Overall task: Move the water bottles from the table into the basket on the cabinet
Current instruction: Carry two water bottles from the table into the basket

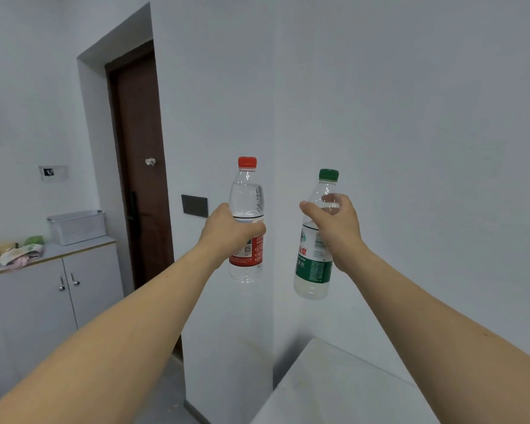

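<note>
Bottles are up in the air, 1 in each hand, and both are off the table (343, 390), which shows as a pale corner at the bottom right. The left hand (227, 232) is wrapped tight around the middle of the red-capped bottle (247, 221), with the fingers closed over its red label. The right hand (334, 228) is wrapped around the green-capped bottle (315, 240), a bit higher up, with the thumb on the near side and the fingers curled round the clear part. Both bottles stand nearly straight up, caps on top; the green one leans a little. Holding them by the middle like this likely keeps them steady while they are carried. The 2 bottles are near each other but do not touch. The basket (77, 226) is pale and boxy and sits far off to the left, on top of the white cabinet (83, 289), close to the brown door (138, 166). Some cloth things (16, 250) lie on the cabinet top beside it. I think the carrying part is under way, and the bottles must go left and then down into the basket. I cannot see inside the basket from here.
</note>
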`<action>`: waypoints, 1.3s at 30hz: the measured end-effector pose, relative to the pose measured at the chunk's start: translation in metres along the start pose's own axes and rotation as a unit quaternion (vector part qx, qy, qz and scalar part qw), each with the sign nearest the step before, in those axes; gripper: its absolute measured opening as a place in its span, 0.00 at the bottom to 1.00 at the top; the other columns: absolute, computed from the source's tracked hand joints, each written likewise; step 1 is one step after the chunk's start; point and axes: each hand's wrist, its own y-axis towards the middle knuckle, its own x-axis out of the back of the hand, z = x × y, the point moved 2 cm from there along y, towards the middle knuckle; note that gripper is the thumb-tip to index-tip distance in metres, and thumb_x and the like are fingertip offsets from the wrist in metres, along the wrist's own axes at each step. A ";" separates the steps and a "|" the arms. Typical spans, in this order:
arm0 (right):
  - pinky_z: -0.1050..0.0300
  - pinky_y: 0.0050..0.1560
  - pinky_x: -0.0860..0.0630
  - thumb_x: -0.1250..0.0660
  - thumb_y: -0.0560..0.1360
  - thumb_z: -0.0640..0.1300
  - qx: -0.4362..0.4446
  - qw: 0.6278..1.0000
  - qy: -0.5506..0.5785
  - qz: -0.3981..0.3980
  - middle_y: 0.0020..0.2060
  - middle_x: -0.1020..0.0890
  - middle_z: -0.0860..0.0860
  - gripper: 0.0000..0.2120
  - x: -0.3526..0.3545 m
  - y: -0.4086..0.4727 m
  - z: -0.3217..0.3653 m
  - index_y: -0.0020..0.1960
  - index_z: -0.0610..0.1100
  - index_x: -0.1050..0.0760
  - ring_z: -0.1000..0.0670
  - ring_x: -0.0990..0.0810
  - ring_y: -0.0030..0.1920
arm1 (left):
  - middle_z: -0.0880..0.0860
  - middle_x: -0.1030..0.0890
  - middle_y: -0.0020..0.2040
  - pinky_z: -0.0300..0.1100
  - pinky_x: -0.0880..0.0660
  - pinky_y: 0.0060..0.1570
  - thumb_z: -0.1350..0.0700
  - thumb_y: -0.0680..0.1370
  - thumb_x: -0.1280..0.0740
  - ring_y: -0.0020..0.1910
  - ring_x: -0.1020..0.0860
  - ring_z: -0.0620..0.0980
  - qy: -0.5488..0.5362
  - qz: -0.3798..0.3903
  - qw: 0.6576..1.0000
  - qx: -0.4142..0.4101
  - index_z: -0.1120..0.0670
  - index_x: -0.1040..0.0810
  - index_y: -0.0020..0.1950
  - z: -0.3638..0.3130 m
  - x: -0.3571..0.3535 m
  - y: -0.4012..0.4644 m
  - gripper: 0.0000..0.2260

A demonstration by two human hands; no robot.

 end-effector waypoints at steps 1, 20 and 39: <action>0.56 0.38 0.25 0.24 0.65 0.57 0.003 1.000 0.002 -0.002 0.48 0.20 0.54 0.24 -0.021 0.003 -0.004 0.56 0.55 0.30 0.52 0.16 0.43 | 0.47 0.18 0.43 0.37 0.28 0.34 0.52 0.67 0.23 0.41 0.20 0.44 0.002 0.003 1.000 -0.005 0.48 0.23 0.46 0.012 0.016 0.010 0.12; 0.59 0.34 0.27 0.24 0.65 0.58 -0.025 1.000 0.014 0.012 0.43 0.19 0.58 0.20 -0.384 0.095 -0.092 0.52 0.59 0.30 0.58 0.17 0.37 | 0.48 0.17 0.49 0.47 0.20 0.46 0.52 0.68 0.22 0.48 0.18 0.50 -0.021 -0.002 1.000 0.022 0.49 0.21 0.57 0.235 0.237 0.219 0.19; 0.53 0.41 0.24 0.27 0.67 0.58 -0.028 0.998 0.011 0.057 0.48 0.19 0.55 0.21 -0.692 0.278 -0.202 0.56 0.58 0.31 0.50 0.18 0.45 | 0.49 0.17 0.48 0.45 0.22 0.43 0.52 0.67 0.22 0.47 0.18 0.50 0.008 -0.062 0.997 0.047 0.49 0.21 0.55 0.413 0.392 0.472 0.19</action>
